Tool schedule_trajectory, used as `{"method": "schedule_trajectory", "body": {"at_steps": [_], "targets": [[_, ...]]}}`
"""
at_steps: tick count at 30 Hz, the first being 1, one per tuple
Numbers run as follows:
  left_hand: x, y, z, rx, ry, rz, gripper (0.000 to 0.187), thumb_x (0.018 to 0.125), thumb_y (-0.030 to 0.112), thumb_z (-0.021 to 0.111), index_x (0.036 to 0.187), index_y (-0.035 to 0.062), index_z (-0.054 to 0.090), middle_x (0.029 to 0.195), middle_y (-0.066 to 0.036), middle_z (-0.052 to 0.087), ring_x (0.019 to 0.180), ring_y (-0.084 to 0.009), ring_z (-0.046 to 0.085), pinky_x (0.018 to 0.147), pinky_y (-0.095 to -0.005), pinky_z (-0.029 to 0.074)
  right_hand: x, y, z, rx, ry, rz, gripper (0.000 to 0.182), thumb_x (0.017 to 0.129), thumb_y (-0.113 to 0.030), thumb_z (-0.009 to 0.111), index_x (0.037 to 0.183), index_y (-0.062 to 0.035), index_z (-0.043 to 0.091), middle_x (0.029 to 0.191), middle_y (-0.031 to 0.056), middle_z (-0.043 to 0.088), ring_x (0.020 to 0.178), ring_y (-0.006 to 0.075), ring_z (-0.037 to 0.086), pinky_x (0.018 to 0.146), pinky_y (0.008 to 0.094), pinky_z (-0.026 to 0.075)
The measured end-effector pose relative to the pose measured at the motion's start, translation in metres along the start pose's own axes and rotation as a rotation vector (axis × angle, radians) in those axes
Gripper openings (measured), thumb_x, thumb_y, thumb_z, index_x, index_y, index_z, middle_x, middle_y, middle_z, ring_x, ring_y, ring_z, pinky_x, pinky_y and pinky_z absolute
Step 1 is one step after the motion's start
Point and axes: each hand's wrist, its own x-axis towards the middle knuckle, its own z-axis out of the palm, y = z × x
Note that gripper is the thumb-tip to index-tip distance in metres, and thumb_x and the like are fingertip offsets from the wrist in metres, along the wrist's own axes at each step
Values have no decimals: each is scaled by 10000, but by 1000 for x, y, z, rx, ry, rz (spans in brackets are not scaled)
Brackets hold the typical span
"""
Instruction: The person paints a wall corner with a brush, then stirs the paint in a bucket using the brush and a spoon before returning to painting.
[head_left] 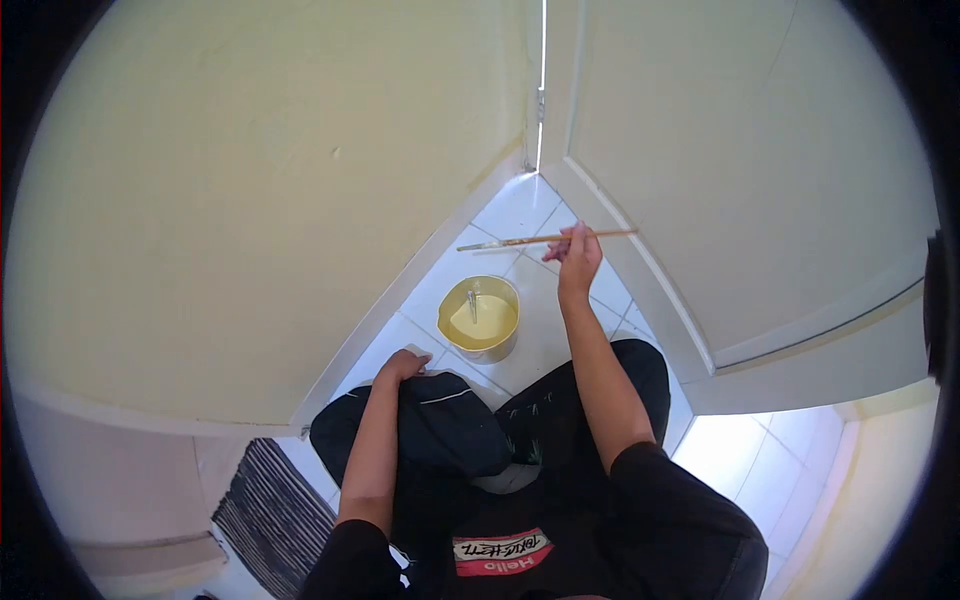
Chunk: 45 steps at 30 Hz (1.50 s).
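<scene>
A thin paintbrush (530, 240) with a wooden handle is pinched in my right hand (578, 258), its bristle end pointing left toward the wall. Below the brush, a bucket (492, 353) of pale yellow paint (492, 318) stands on the white tiled floor, with a small metal item (472, 305) against its inside. My left hand (404, 365) rests at my knee, left of the bucket, fingers bent; whether it holds anything does not show.
A pale yellow wall (270, 200) rises on the left, with a baseboard along the floor. On the right stands a panelled door (740, 180), hinged near the corner. A striped dark mat (275, 515) lies at the lower left.
</scene>
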Motion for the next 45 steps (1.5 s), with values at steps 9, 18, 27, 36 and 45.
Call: {"method": "schedule_trajectory", "body": {"at_steps": [9, 18, 27, 36, 45], "targets": [[28, -16, 26, 200, 90, 120, 692, 935, 653, 486, 958, 21, 766, 1096, -259, 703, 1047, -420, 665, 947, -465, 496, -128, -43, -40, -54, -118, -241, 279, 1094, -222, 404, 1004, 19, 512, 790, 161, 615, 622, 202, 643, 604, 348, 586], [-17, 1, 18, 107, 191, 99, 683, 884, 615, 582, 1024, -32, 749, 1144, -286, 686, 1097, -429, 652, 957, -465, 497, -153, -18, -41, -516, -382, -386, 186, 996, -92, 603, 875, 45, 640, 801, 107, 648, 631, 154, 600, 604, 284, 494], [-26, 9, 15, 62, 180, 51, 682, 852, 586, 653, 1053, -61, 732, 1174, -292, 674, 1124, -424, 645, 979, -449, 500, -154, -26, -31, -767, -551, -619, 142, 962, -93, 650, 884, 23, 676, 802, 128, 656, 652, 240, 636, 619, 325, 499], [-29, 13, 12, 50, 140, 57, 679, 871, 570, 636, 1121, -56, 714, 1221, -284, 660, 1151, -423, 634, 1003, -458, 493, -155, -24, -26, -876, -557, -582, 147, 969, -115, 642, 915, 14, 689, 834, 123, 664, 702, 256, 648, 644, 334, 513], [-28, 16, 11, 27, 109, 30, 664, 887, 550, 627, 1165, -50, 701, 1258, -273, 649, 1181, -415, 623, 1026, -454, 482, -151, -18, -29, -855, -547, -459, 156, 977, -108, 635, 927, 25, 698, 861, 111, 659, 698, 206, 642, 597, 303, 501]]}}
